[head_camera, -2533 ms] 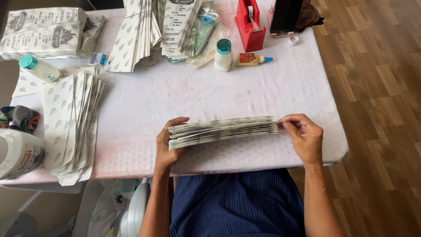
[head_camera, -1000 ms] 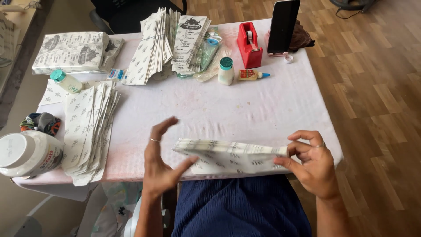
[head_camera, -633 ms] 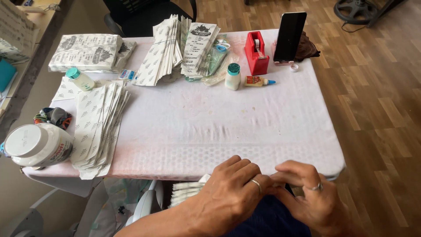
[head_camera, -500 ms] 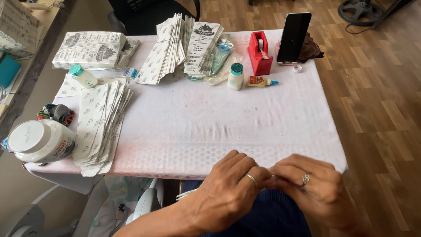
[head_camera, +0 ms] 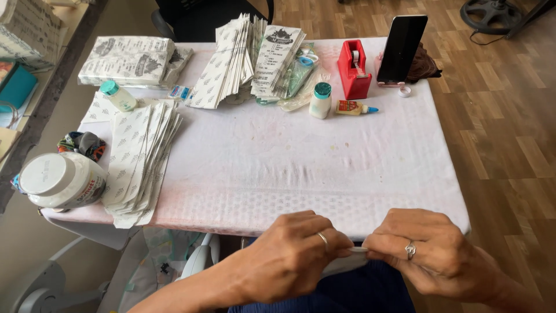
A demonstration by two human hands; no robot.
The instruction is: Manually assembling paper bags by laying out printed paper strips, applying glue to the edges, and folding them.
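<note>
Surface: white cloth-covered table (head_camera: 278, 168) on wood floor.
Left hand (head_camera: 292, 258): curled closed, pinching the paper stack.
Right hand (head_camera: 431, 255): closed likewise on the same stack.
Paper stack (head_camera: 359, 250): below the near table edge, mostly hidden.
Handling: judged light, floppy, prone to fanning; grip both ends.
Nearby: flat printed paper bags (head_camera: 139, 159), matte.

Wooden plank floor (head_camera: 509, 145), white-clothed table (head_camera: 289, 168), dark chair (head_camera: 191, 17)

Both hands sit low, at the near edge of the white cloth-covered table (head_camera: 301, 174) — knuckles up, fingers curled under. The left hand (head_camera: 292, 255) and right hand (head_camera: 431, 255) meet fingertip to fingertip, each pinched closed — both wear a ring.
</note>
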